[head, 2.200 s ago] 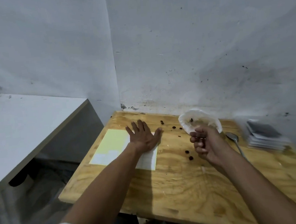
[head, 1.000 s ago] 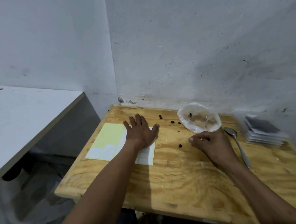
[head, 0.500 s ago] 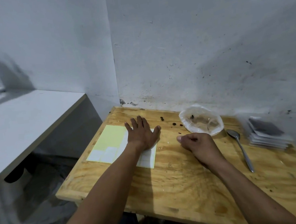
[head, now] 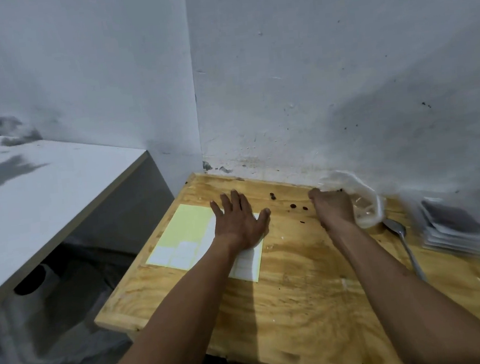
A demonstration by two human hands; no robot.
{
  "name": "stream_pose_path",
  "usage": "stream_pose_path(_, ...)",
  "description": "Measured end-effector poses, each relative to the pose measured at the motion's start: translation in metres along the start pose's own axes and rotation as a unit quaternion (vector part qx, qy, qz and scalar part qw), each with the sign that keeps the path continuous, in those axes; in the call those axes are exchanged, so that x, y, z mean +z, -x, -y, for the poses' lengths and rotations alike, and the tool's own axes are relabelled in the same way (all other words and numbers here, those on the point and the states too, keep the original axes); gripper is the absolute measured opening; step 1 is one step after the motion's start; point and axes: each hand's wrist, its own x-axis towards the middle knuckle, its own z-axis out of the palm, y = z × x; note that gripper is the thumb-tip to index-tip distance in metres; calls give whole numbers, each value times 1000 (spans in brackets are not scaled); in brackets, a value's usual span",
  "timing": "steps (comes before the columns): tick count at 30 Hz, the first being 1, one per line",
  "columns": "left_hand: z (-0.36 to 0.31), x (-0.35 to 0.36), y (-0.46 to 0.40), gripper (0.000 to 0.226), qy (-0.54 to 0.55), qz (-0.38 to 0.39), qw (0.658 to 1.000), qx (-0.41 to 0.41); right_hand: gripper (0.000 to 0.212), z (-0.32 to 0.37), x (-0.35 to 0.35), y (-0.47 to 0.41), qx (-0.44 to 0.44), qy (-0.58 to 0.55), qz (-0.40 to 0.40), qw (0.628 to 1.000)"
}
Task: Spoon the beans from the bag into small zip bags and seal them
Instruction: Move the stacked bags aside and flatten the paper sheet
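The left hand (head: 241,225) is lying flat with fingers spread on the label sheet (head: 185,237) while the right hand (head: 333,209) is curling its fingers around the clear bag (head: 367,204) at the tabletop's (head: 302,293) back edge, loose beans (head: 294,206) scattered between them.

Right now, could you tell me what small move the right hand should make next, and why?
Probably drop what it gathered into the clear bag, then return for the loose beans. The right hand is curled at the bag's near edge, whether it grips the plastic I can't tell; beans still lie on the wooden table, while the left hand lies flat on the label sheet.
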Motion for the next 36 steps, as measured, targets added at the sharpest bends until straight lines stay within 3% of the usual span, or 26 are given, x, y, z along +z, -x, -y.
stream_pose_path(3,0,1,-2,89,1,0,1000,0,31,-15,-19,-7,-57,54,-16,997)
stream_pose_path(6,0,2,-2,89,2,3,1000,3,22,-24,-21,-9,-93,72,46,992)
stream_pose_path(8,0,0,-1,89,-2,3,1000,1,31,-25,-15,-7,-123,102,68,985)
stream_pose_path(12,-1,-3,2,88,-9,7,1000,1,17,-23,0,-3,-202,192,30,960)
stream_pose_path(15,-1,-4,3,88,-2,6,1000,2,14,-20,4,-4,-203,202,25,958)
stream_pose_path(16,-1,-4,3,88,0,5,1000,1,14,-17,4,-4,-175,167,31,970)
stream_pose_path(18,-2,-4,3,88,1,1,1000,-1,15,-10,2,-8,-41,-46,64,996)
stream_pose_path(19,-2,-4,3,88,3,0,1000,-1,16,-4,0,-9,46,-197,95,975)
stream_pose_path(20,-2,-4,3,88,3,0,1000,-1,17,-1,-2,-11,120,-324,120,931)
stream_pose_path(22,-2,-4,3,88,0,1,1000,0,18,3,-2,-18,198,-435,141,867)
stream_pose_path(23,-2,-4,3,88,-1,2,1000,0,20,5,-1,-18,208,-429,141,868)
stream_pose_path(25,-2,-4,3,88,2,4,1000,1,23,4,3,-17,155,-316,115,929)
stream_pose_path(27,-2,-4,3,88,4,5,1000,1,23,0,6,-14,37,-123,69,989)
stream_pose_path(28,-2,-4,3,88,3,5,1000,0,22,-4,7,-13,-28,-43,50,997)
stream_pose_path(31,-2,-3,2,88,2,7,1000,-4,27,-14,10,-7,-158,101,41,981)
stream_pose_path(36,-2,-3,1,88,-1,6,1000,-5,16,-17,15,-4,-203,174,38,963)
